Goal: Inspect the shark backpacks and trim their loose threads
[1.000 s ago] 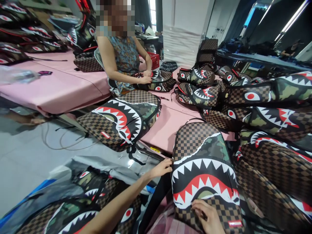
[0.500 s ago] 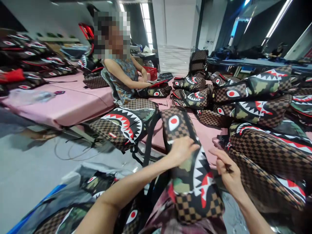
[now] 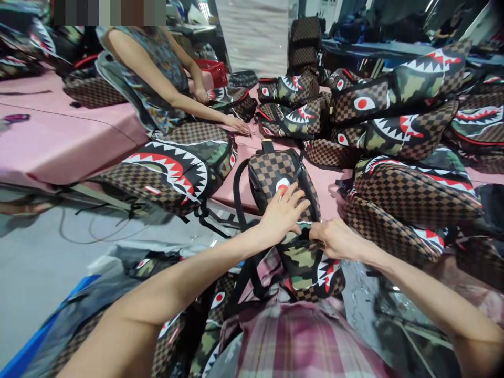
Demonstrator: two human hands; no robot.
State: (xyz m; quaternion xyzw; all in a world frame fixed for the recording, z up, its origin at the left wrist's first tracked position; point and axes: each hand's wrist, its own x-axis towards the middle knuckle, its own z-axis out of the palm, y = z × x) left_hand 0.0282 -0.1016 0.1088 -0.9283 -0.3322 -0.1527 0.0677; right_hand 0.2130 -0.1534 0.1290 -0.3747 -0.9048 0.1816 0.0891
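Desk [image 3: 59,131], pink-topped, filled the far left, with a sack [image 3: 100,299] of bags [image 3: 155,265] below and nearer. Next, a co-worker [image 3: 155,58] sat on a chair [image 3: 114,79], one hand on a second desk [image 3: 331,194], also pink, the other beside a far bag [image 3: 238,100]. Just in front, a flat bag [image 3: 161,170] lay with its printed shark mouth up, its left end jutting past the edge. To its right came the middle bag [image 3: 271,170], side panel up, far end over the second desk, near end by a plaid shirt [image 3: 291,336]. The left hand [image 3: 281,210] lay across that panel, fingers apart. Opposite, at the panel's right edge, the right hand [image 3: 334,236] had its fingers curled in; whether they were clamped on anything, I could not tell. Farthest right, piled bags [image 3: 417,184] lay heaped.
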